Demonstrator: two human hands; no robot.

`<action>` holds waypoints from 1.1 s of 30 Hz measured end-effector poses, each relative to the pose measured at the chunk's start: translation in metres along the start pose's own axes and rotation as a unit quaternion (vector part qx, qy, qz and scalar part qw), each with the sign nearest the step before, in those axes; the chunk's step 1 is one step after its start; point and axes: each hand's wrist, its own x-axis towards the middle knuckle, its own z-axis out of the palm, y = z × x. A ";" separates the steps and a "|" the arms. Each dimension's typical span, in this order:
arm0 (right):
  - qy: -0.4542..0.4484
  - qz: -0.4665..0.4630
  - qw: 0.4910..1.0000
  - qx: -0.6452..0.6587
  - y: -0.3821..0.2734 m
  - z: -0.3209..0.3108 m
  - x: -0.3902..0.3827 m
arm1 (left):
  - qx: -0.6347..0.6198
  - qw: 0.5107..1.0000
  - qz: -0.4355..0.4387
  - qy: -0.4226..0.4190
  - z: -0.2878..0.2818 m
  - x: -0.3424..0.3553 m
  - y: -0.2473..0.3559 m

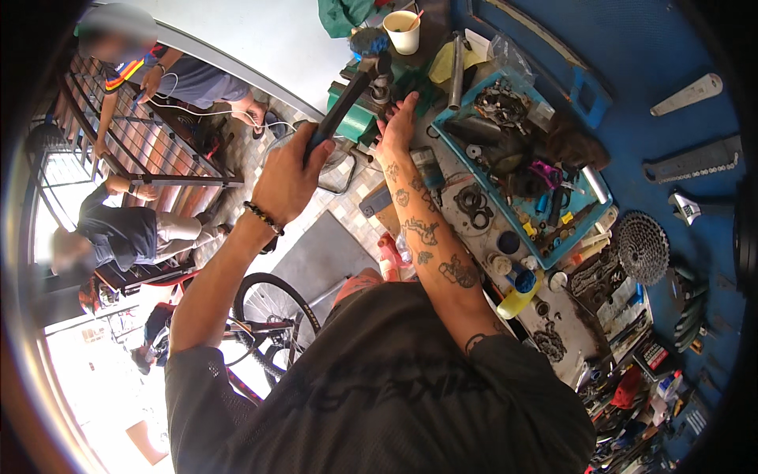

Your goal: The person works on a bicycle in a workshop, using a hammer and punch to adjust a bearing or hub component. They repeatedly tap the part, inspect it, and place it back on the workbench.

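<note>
Black-handled tool (344, 104) clenched in left hand (288, 183), near handle's lower end, probably for leverage; far end up by metal fitting (380, 92) and green vise-like block (362, 125). Right hand (397, 128) beside block, with fingers partly spread, perhaps for steadying; cannot tell if grasping anything. Loose parts gathered in blue tray (583, 237), presumably against scattering; adjustable wrench (687, 207) against blue wall (655, 39), presumably for quick reach.

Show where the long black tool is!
In the head view, the tool is at upper centre, in the left hand, below-left of the cream cup.
</note>
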 end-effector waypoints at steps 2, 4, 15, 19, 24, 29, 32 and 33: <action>-0.012 -0.003 1.000 -0.005 0.001 -0.001 0.002 | -0.020 0.999 0.013 0.029 -0.016 0.004 0.014; -0.009 -0.002 1.000 -0.004 0.004 -0.003 0.003 | -0.030 0.998 0.014 0.061 -0.034 0.004 0.028; 0.007 0.017 0.999 0.041 0.006 -0.008 0.008 | 0.011 1.000 -0.013 0.016 0.008 0.010 0.005; 0.000 0.027 0.999 0.034 0.006 -0.012 0.009 | -0.063 0.996 -0.025 0.053 -0.029 0.010 0.022; 0.013 0.031 0.998 0.047 0.009 -0.011 0.013 | 0.007 0.998 -0.064 0.027 -0.011 0.006 0.017; 0.004 0.041 0.997 0.072 0.010 -0.014 0.011 | 0.039 0.999 -0.019 0.001 0.007 0.009 0.003; -0.008 0.029 0.997 0.071 0.010 -0.015 0.012 | 0.006 0.999 -0.030 0.022 -0.014 0.012 0.011; -0.011 0.028 0.997 0.069 0.010 -0.015 0.012 | -0.020 0.998 -0.048 0.028 -0.020 0.009 0.014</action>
